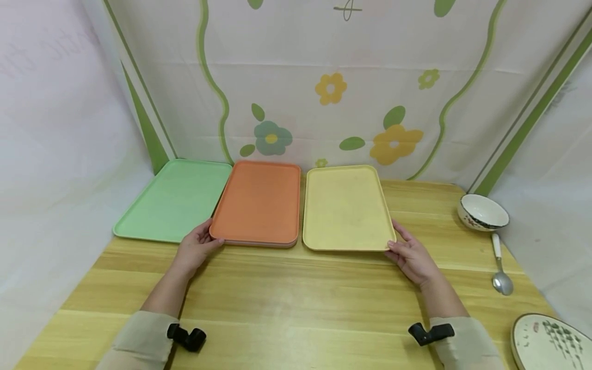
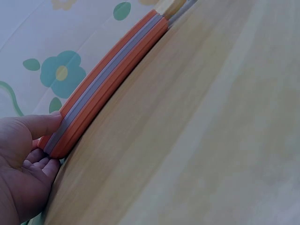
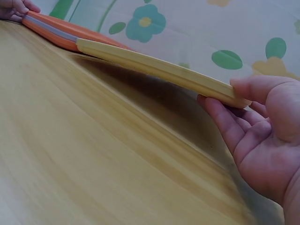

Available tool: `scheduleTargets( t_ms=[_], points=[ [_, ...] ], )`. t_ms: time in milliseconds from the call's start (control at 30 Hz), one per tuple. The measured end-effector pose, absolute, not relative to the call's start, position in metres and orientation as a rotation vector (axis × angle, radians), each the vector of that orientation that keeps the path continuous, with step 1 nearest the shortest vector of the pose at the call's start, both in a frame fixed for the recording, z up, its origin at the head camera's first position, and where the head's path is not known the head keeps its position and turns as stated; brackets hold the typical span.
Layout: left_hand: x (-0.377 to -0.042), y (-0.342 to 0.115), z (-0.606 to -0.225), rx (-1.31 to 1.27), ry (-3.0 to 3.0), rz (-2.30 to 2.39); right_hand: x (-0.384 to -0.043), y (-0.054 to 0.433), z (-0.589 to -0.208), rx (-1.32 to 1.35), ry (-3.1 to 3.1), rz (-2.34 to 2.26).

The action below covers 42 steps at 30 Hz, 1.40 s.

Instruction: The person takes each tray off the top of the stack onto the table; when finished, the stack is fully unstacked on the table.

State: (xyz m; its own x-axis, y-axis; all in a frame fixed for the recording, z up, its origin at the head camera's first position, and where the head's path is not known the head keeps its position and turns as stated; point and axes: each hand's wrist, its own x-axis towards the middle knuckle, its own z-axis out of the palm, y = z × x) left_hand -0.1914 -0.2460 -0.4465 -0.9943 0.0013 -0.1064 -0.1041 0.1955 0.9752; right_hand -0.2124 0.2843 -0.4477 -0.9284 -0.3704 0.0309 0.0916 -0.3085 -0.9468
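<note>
My right hand [image 1: 409,257] pinches the near right corner of a yellow tray [image 1: 348,210], thumb on the rim and fingers underneath. In the right wrist view that corner of the yellow tray [image 3: 164,70] is raised, with a dark shadow on the table below. At the near left corner of a stack of trays [image 1: 259,203], my left hand [image 1: 194,249] grips with thumb at the top edge and fingers low. The left wrist view shows the stack's layered edge [image 2: 101,91]: orange with a grey-purple layer between. A green tray [image 1: 178,200] lies left of the stack.
On the right of the wooden table [image 1: 296,308] stand a patterned bowl [image 1: 483,211] and a white-handled spoon [image 1: 501,280]. A round decorated plate [image 1: 550,341] sits at the near right corner. A flowered cloth [image 1: 287,92] hangs behind the trays.
</note>
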Motion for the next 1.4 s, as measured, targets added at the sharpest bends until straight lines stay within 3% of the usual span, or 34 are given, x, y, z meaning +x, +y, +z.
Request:
scheduleTargets(
  t_ms=[933,1400],
  points=[
    [-0.189,-0.245,-0.444,-0.101,2.349,1.952,-0.223,0.273,-0.448,-0.065,2.306,-1.802],
    [-0.19,-0.245,-0.445,-0.099,2.35,1.952,-0.225,0.274,-0.449,-0.044,2.521,-1.507]
  ],
)
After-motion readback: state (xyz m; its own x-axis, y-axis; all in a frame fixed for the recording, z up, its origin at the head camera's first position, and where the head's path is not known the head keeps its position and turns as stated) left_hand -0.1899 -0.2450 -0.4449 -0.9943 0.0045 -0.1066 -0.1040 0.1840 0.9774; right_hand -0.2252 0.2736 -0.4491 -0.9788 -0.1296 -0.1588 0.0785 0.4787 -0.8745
